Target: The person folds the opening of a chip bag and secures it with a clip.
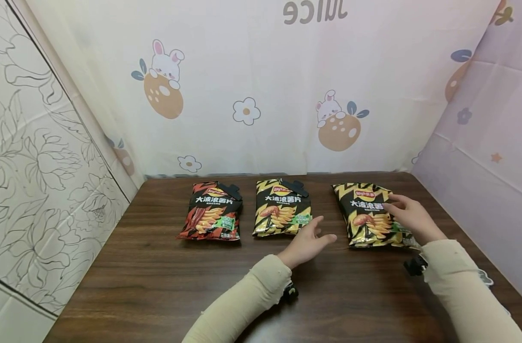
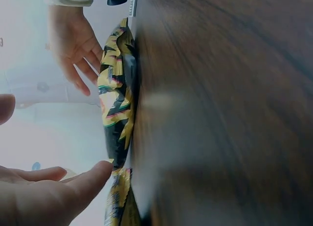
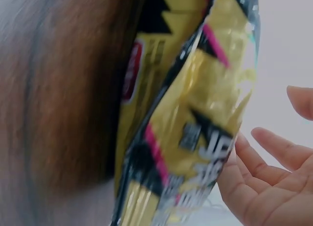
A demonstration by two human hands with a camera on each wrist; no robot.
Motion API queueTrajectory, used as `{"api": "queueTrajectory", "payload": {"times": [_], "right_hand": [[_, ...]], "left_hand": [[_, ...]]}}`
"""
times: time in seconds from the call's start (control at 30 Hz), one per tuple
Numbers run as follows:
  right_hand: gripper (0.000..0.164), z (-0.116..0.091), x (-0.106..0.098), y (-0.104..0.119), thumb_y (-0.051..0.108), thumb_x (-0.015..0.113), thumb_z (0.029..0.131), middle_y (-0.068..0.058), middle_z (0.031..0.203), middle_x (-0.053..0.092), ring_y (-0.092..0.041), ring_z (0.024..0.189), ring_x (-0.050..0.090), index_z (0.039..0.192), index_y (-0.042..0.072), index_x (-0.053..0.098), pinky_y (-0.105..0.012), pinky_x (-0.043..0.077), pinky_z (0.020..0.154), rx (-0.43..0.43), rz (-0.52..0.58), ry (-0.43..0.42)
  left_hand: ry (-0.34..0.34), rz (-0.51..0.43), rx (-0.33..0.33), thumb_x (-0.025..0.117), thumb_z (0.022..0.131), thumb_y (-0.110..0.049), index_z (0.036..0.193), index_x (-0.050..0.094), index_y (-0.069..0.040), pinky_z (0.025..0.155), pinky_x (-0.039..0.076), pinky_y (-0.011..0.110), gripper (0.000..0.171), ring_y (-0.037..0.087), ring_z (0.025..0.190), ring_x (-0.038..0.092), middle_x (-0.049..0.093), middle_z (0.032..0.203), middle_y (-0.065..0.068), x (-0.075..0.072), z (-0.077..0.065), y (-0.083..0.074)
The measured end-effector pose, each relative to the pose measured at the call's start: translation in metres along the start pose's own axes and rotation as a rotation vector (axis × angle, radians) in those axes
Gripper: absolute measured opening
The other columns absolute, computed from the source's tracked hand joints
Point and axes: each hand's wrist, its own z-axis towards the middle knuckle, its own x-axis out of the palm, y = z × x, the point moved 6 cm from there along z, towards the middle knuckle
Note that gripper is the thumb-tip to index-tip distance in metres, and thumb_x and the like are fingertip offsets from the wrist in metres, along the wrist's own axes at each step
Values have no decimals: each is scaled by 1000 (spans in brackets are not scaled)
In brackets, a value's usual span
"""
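Three Lay's potato chip bags lie face up in a row on a brown wooden table (image 1: 158, 276). The right-hand yellow-and-black bag (image 1: 368, 219) has my right hand (image 1: 415, 216) at its right side, fingers loosely bent and overlapping the edge. In the right wrist view this hand (image 3: 274, 177) is beside the bag (image 3: 195, 118) with thumb and fingers apart. My left hand (image 1: 305, 243) hovers by the lower right corner of the middle yellow-and-black bag (image 1: 278, 209), fingers spread and holding nothing. The red-and-black bag (image 1: 211, 214) lies at the left.
Flat black pieces sit at the top right corners of the red bag (image 1: 230, 191) and the middle bag (image 1: 296, 187). A curtain (image 1: 252, 62) printed with rabbits and flowers hangs behind the table. Black devices (image 1: 290, 291) are strapped under both wrists.
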Motion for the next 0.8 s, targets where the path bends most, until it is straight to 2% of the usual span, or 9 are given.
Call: {"api": "queueTrajectory", "payload": {"times": [0.1,0.23,0.37,0.6,0.8], "right_hand": [[83,-2,-4,-8,56,36,101,-41,148,25,-59,128,34,156,-2,11,-66,41,90,8,12,-9],[86,-5,-10,-15,60,34,100,-41,150,22,-61,130,29,154,-5,17,-69,37,93,22,-27,-29],[88,-6,-14,-23,61,33,99,-44,147,23,-61,127,32,152,-8,19,-67,40,91,37,-57,-37],[85,-1,-13,-42,54,33,102,-45,148,17,-59,129,35,152,-12,10,-61,44,97,82,58,20],[84,6,-11,-54,50,31,104,-44,149,18,-58,132,32,150,-15,6,-60,43,99,134,101,75]], "left_hand": [[0,-10,-35,63,94,-41,152,35,-21,106,44,41,68,24,137,46,40,155,8,5,4,3],[0,-42,-59,64,93,-39,151,37,-20,105,45,40,66,25,136,47,40,155,5,11,8,6],[1,-86,-86,65,93,-37,150,39,-18,106,43,40,66,26,138,45,40,155,2,18,12,5],[17,-73,-134,66,91,-39,152,36,-16,109,41,41,72,26,139,43,40,155,-1,29,19,2],[26,-66,-155,65,92,-41,153,33,-15,110,40,42,74,25,140,42,39,156,-1,35,24,2]]}}
